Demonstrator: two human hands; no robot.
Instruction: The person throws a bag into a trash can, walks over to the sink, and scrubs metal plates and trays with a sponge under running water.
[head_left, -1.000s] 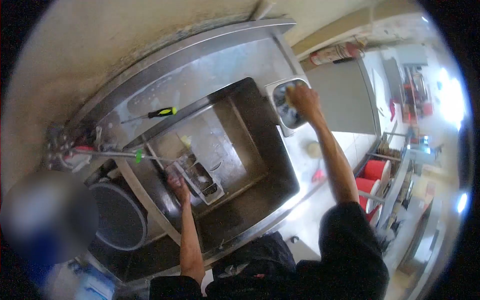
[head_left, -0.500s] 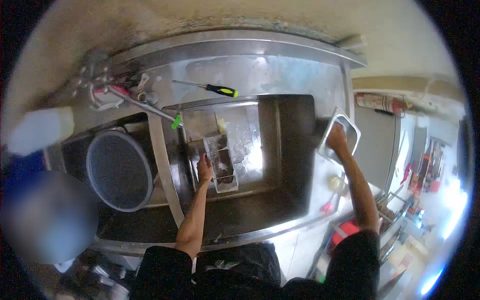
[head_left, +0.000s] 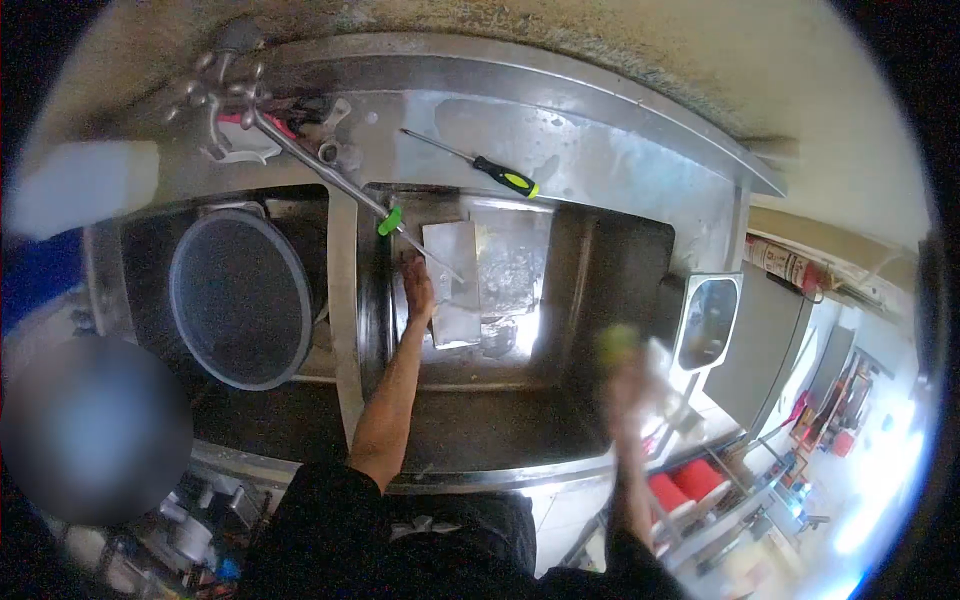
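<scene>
My left hand grips the left side of a rectangular metal container in the right sink basin, beneath the running faucet. Water falls onto the container's flat side, which now faces up. Blurred by motion, my right hand is over the basin's front right edge, closed on a yellow-green sponge. A small steel pan stands on the counter to the right of the basin.
A large round pot sits in the left basin. Behind the sink lies a black and green screwdriver. Red containers are on a rack at the lower right. At the far left, a blurred round shape covers part of the view.
My right hand has come out of the steel pan and moved left with the sponge. In my left hand the container has turned over, from its open compartments to a flat side.
</scene>
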